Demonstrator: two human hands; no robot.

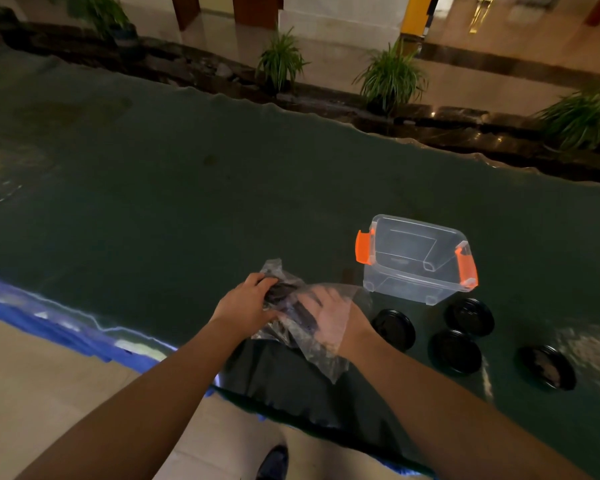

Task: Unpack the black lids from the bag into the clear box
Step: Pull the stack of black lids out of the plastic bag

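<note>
So the whole thing sits on a big table (187, 174) covered in dark green cloth, with a wavy far edge and loads of bare cloth off to the left and behind. The near edge runs diagonally, with blue cloth (66, 327) showing below it on the left. The clear box (417, 258) is to the right of centre: see-through plastic, rounded corners, orange latches on both short ends, and it looks like it has nothing in it. It's just beyond the right hand, near but not touching.

The bag (312, 327) is thin crinkly clear plastic right at the near edge, between both hands, with dark lids bunched inside at the left end. The left hand (248, 304) grips the bag from outside, fingers curled over the lump of lids. The right hand (329, 315) is under or inside the plastic film, fingers spread; can't tell if it's holding anything.

Four black lids are already out, round and glossy, lying flat on the cloth and not in the box: one (394, 328) beside the right wrist, one (469, 316) just in front of the box, one (454, 352) nearer me, and one (546, 367) far right.
</note>
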